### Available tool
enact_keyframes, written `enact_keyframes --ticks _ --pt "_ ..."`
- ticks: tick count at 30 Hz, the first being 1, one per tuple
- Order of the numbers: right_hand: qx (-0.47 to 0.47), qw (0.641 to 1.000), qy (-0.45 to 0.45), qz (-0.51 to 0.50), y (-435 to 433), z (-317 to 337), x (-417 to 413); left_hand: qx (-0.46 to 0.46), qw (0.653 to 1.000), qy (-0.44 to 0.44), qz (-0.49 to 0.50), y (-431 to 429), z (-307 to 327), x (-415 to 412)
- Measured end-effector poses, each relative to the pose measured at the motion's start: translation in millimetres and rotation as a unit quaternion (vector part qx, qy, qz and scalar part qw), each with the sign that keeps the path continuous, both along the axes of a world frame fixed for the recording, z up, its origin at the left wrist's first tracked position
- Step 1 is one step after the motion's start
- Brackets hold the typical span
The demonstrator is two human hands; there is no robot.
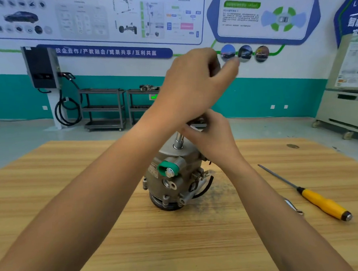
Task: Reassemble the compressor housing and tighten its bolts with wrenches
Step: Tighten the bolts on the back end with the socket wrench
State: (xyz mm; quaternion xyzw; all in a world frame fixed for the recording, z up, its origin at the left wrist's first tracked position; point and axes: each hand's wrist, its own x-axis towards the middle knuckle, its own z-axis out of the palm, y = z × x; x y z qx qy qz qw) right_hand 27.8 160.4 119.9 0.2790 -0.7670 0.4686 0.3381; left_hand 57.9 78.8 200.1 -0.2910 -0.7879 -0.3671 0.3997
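Compressor (pixel 174 177) stands upright at mid-table (pixel 50 164), with a socket tool (pixel 179 140) seated on its top. Your right hand (pixel 212 139) grips that tool's head. Your left hand (pixel 191 84) hovers above it, fingers curled but blurred, so I cannot tell whether it holds anything. A yellow-handled screwdriver (pixel 322 202) lies to the right.

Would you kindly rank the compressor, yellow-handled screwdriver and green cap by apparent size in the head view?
1. compressor, largest in area
2. yellow-handled screwdriver, longer but thin
3. green cap, smallest
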Motion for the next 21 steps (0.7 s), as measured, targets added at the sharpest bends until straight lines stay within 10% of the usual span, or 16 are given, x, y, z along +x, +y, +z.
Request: enact_keyframes --ticks 3,7,14,16,21 --pt "-0.005 0.993 -0.089 0.073 0 1 2 0.189 0.954 -0.121 -0.2 -5 5 -11" --pt "0.022 0.993 -0.079 0.084 3 6 4 0.368 0.769 -0.302 -0.427 -18 5 -23" --pt "0.032 0.992 0.044 -0.11 -13 7 5 0.083 0.985 -0.137 -0.072 -13 10 -10" --pt "0.035 0.991 0.069 -0.113 -16 4 5 -0.049 0.997 -0.052 0.017 -8 6 -2" --pt "0.009 0.986 -0.142 0.083 -13 -2 7 0.059 0.98 -0.134 -0.133 -19 9 -5"
